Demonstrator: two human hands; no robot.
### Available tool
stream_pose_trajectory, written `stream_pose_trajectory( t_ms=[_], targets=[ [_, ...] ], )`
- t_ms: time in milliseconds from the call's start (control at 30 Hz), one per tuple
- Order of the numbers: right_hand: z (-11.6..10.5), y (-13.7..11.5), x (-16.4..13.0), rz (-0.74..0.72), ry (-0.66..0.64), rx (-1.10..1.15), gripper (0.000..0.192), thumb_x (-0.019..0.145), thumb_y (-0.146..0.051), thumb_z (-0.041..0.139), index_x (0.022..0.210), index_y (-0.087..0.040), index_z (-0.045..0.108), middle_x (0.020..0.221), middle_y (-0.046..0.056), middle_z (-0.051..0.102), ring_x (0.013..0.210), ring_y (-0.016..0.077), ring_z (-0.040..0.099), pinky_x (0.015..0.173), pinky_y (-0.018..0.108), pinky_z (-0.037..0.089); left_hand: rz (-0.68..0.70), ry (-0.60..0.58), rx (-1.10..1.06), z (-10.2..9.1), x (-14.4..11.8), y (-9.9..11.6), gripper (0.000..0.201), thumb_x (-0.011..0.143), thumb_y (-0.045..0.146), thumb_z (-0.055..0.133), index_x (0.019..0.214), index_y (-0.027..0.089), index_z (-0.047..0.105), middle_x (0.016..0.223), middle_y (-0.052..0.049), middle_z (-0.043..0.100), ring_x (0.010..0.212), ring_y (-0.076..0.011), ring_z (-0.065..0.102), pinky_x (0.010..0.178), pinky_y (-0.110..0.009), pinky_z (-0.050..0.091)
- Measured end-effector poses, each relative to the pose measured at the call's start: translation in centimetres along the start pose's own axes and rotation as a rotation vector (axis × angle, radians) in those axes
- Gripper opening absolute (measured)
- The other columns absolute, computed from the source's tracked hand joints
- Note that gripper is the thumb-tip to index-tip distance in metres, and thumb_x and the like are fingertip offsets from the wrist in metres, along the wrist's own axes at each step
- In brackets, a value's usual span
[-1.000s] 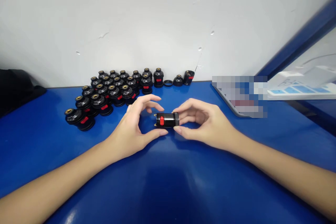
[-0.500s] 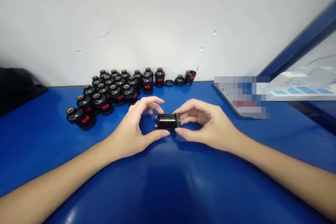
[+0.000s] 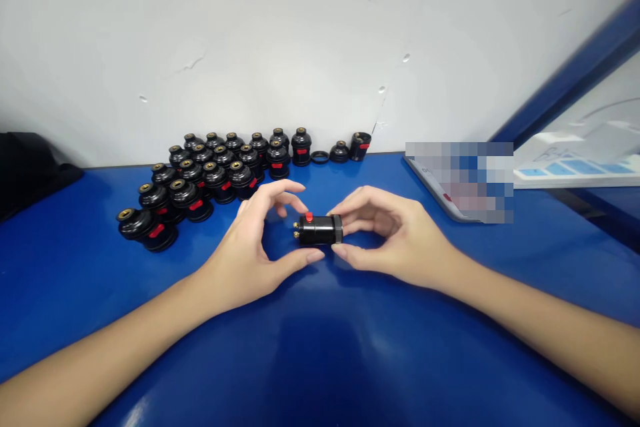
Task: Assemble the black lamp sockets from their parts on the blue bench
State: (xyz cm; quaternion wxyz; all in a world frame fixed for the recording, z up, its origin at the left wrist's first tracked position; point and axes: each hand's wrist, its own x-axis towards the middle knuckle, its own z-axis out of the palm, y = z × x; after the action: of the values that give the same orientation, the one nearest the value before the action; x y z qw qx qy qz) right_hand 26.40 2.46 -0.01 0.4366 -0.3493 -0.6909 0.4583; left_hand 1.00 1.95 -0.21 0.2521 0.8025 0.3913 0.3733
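We see a black tube (image 3: 320, 232) lying on its side between our two hands, over the blue tabletop (image 3: 320, 347). Our right hand (image 3: 400, 233) is closed on the bumpy ring (image 3: 338, 229) at one end of it. Our left hand (image 3: 245, 247) is curved around the other end, with its thumb and fingers apart. One fingertip is close to the red button (image 3: 309, 217) on top, but we cannot tell if it touches. Two gold screws (image 3: 297, 230) poke out toward our left palm.

Lots of black pots (image 3: 219, 177) with gold holes on top stand in a bunch behind our left hand, which is very near the front ones. Next to them, by the white wall (image 3: 300, 27), sit a thin loop (image 3: 320, 159), a round cap (image 3: 340, 152) and a cup (image 3: 360, 147). A flat gray thing (image 3: 434, 193) lies past our right hand, mostly hidden by blurry squares. Some black cloth (image 3: 35, 170) is far to the left
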Motion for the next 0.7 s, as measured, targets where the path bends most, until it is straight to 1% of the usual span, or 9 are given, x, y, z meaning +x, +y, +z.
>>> stream_pose_trajectory(
  t_ms=[100,200,300,400,433,533,600,633,700],
  targets=[
    [0.03,0.03,-0.05,-0.014,-0.005,-0.004,0.035,0.075,-0.027,0.095,0.102,-0.023,0.073,0.102,0.006,0.083,0.094,0.0250,0.084,0.093,0.043,0.073,-0.073,-0.063,0.020,-0.04,-0.02,0.14,0.058,0.099,0.045,0.076,0.146,0.031,0.046,0.121,-0.007,0.075,0.115,-0.0284,0.067,0.105,-0.049,0.045],
    [0.04,0.00,-0.06,0.005,-0.011,-0.002,0.035,0.076,-0.028,0.095,0.103,-0.023,0.074,0.102,0.005,0.083,0.093,0.0248,0.084,0.093,0.043,0.073,-0.066,-0.093,0.026,-0.08,-0.04,-0.02,0.045,0.104,0.042,0.070,0.143,0.032,0.049,0.113,-0.004,0.077,0.109,-0.0264,0.069,0.104,-0.048,0.046],
    [0.03,-0.06,-0.03,0.026,-0.021,0.011,0.036,0.075,-0.027,0.096,0.103,-0.023,0.074,0.101,0.004,0.083,0.091,0.0242,0.084,0.091,0.041,0.073,0.036,-0.041,0.013,-0.10,-0.10,-0.28,0.065,0.095,0.035,0.083,0.147,0.034,0.045,0.128,-0.006,0.072,0.115,-0.0264,0.066,0.105,-0.046,0.047],
    [0.04,-0.05,-0.02,0.009,-0.030,0.020,0.035,0.076,-0.024,0.095,0.104,-0.023,0.074,0.101,0.004,0.083,0.092,0.0231,0.084,0.091,0.039,0.073,0.035,-0.048,-0.003,-0.14,-0.08,-0.24,0.086,0.085,0.045,0.093,0.152,0.035,0.041,0.137,-0.008,0.069,0.123,-0.0303,0.063,0.108,-0.049,0.044],
    [0.05,-0.02,-0.03,0.000,-0.033,0.020,0.034,0.077,-0.023,0.094,0.104,-0.023,0.073,0.101,0.004,0.082,0.093,0.0231,0.084,0.092,0.039,0.073,0.002,-0.069,-0.011,-0.17,-0.04,-0.15,0.082,0.088,0.050,0.089,0.153,0.035,0.041,0.133,-0.008,0.072,0.123,-0.0311,0.064,0.109,-0.050,0.042],
    [0.05,0.10,-0.08,-0.017,-0.045,0.017,0.033,0.077,-0.022,0.093,0.104,-0.024,0.073,0.103,0.004,0.082,0.096,0.0237,0.084,0.095,0.041,0.072,-0.094,-0.115,0.016,-0.26,0.11,0.14,0.038,0.111,0.049,0.056,0.144,0.031,0.051,0.107,-0.003,0.078,0.113,-0.0281,0.068,0.111,-0.053,0.038],
    [0.03,0.15,-0.11,-0.020,-0.052,0.009,0.032,0.077,-0.022,0.093,0.104,-0.023,0.074,0.104,0.004,0.082,0.096,0.0238,0.084,0.096,0.042,0.072,-0.096,-0.129,0.001,-0.28,0.14,0.19,0.029,0.114,0.041,0.050,0.140,0.029,0.053,0.101,-0.002,0.077,0.104,-0.0248,0.069,0.108,-0.050,0.040],
    [0.02,0.16,-0.12,-0.021,-0.050,0.005,0.032,0.077,-0.022,0.093,0.104,-0.023,0.074,0.103,0.004,0.082,0.096,0.0236,0.084,0.096,0.041,0.072,-0.073,-0.121,-0.027,-0.28,0.13,0.16,0.032,0.111,0.039,0.056,0.141,0.029,0.052,0.105,-0.003,0.076,0.103,-0.0241,0.068,0.106,-0.048,0.042],
    [-0.01,0.15,-0.13,-0.024,-0.037,0.004,0.033,0.077,-0.022,0.093,0.103,-0.023,0.074,0.102,0.003,0.082,0.094,0.0229,0.084,0.094,0.040,0.072,-0.025,-0.086,-0.078,-0.27,0.07,0.06,0.055,0.101,0.036,0.073,0.148,0.029,0.045,0.121,-0.007,0.073,0.111,-0.0252,0.066,0.106,-0.045,0.044]
  ],
)
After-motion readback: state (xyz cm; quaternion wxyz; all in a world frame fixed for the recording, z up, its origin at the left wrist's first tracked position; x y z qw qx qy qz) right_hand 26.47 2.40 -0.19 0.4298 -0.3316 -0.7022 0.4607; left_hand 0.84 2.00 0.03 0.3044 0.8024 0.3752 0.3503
